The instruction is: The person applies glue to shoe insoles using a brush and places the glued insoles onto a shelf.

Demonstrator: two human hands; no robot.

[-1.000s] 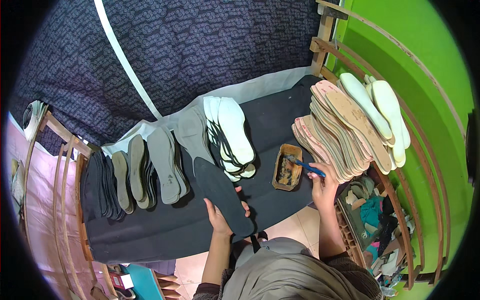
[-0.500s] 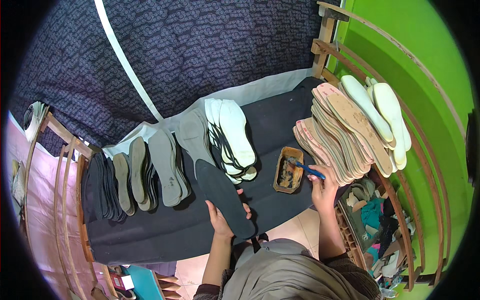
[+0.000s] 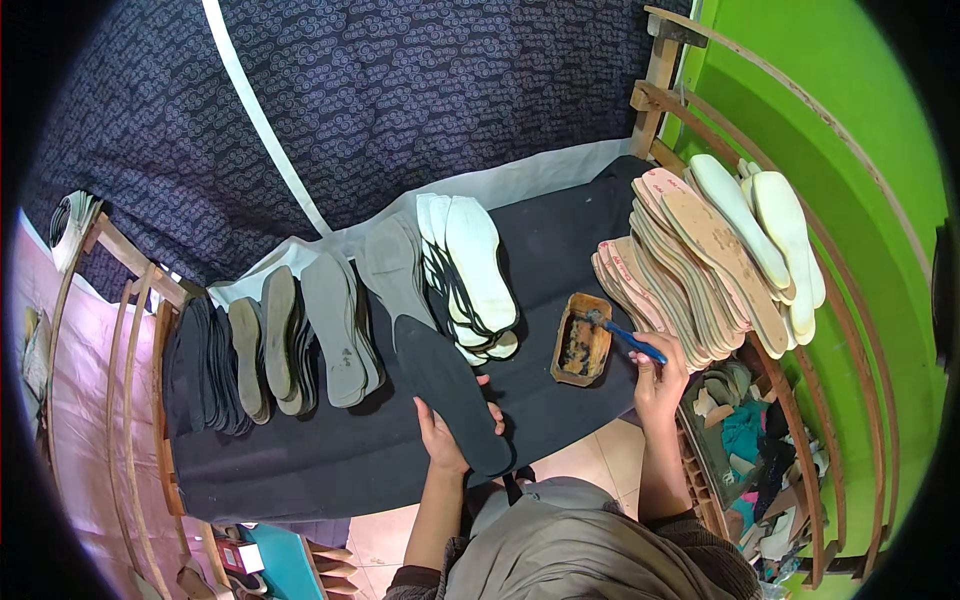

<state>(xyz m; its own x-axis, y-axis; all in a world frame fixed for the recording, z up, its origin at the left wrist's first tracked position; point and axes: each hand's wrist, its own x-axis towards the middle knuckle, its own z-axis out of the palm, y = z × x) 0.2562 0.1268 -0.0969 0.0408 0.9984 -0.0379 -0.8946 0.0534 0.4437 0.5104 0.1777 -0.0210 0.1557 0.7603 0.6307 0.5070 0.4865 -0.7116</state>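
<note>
A dark shoe insole lies across my left hand, thumb on one side and fingertips showing at its other edge. My right hand grips a blue-handled brush. Its bristle end is over the rim of a stained, rectangular tan container with dark residue inside. Just beyond the held insole stand a fanned stack of white insoles and a stack of grey insoles.
Grey and black insole stacks line the left of the black-covered table. Beige and pink insoles pile at the right, with pale ones on top. Wooden rails flank the table; a scrap-filled crate sits below right.
My right hand has shifted slightly right and lower, and the brush tip has moved from inside the container toward its upper right rim. The left hand keeps the insole nearly still.
</note>
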